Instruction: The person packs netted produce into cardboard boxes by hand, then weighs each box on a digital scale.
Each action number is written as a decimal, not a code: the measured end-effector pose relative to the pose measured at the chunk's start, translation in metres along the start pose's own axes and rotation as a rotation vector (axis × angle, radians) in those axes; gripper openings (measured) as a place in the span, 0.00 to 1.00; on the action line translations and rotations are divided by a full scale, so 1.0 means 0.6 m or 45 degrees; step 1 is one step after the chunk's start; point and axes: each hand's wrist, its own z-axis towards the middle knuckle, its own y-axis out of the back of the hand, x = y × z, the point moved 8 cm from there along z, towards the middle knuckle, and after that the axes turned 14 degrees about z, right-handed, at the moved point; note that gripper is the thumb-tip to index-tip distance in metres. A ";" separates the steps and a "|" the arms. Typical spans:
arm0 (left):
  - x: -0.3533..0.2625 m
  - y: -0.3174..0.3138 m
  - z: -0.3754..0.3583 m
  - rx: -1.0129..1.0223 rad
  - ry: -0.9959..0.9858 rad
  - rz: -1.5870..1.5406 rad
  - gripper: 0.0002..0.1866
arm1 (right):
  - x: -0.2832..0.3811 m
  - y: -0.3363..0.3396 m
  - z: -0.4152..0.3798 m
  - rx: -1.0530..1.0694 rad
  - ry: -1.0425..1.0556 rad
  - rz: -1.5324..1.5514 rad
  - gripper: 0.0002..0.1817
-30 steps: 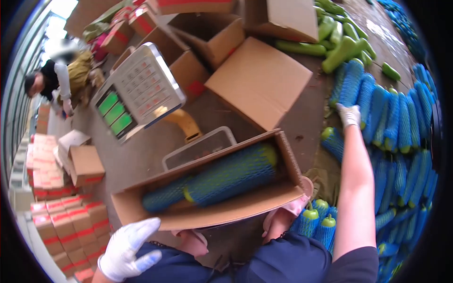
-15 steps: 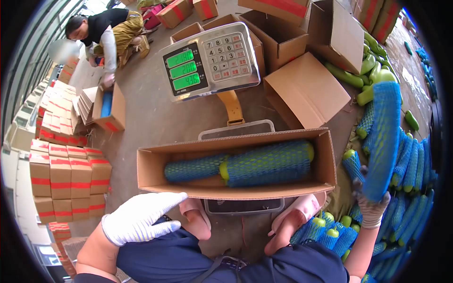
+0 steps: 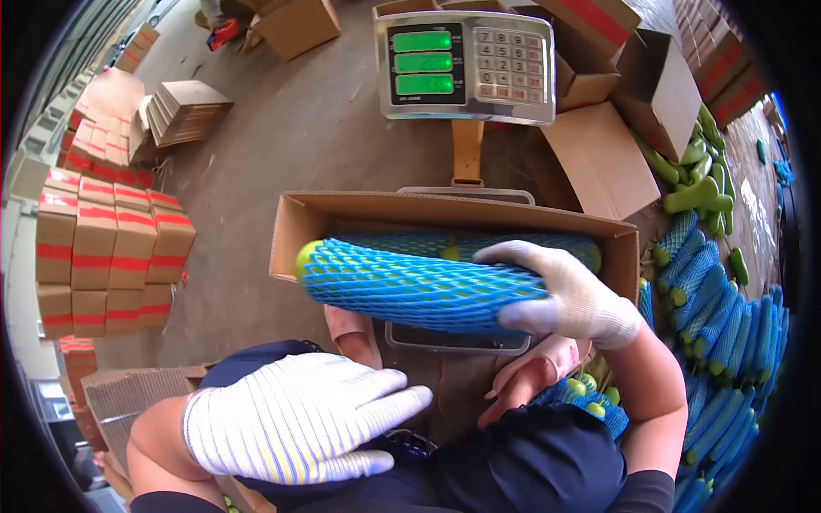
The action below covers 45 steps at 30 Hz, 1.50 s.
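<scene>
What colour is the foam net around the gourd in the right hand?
Blue; the foam net shows best in the head view, green gourd visible through it.

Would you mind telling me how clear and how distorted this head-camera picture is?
Head view: strong fisheye, black corners, straight edges of the open carton bowed; even daylight, soft shadows; the scale display glows too bright to read; the left hand, very near the lens, looks oversized; the right hand on the netted gourd stays sharp.

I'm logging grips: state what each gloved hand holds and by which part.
The right hand grips a long green gourd in blue foam netting near its right end, above the cardboard box. The left hand holds nothing.
</scene>
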 end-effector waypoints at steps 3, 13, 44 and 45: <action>0.000 0.005 0.002 0.050 -0.045 -0.073 0.30 | -0.058 -0.031 0.062 0.031 -0.274 0.114 0.31; 0.005 0.020 0.025 0.171 -0.171 -0.025 0.29 | -0.133 -0.071 0.109 -0.038 -0.130 -0.489 0.33; 0.315 -0.187 0.225 0.357 0.217 0.254 0.50 | -0.488 0.176 -0.712 -2.230 -0.131 -0.281 0.24; 0.318 -0.187 0.219 0.304 0.244 0.236 0.48 | -0.499 0.169 -0.715 -2.154 -0.302 -0.349 0.25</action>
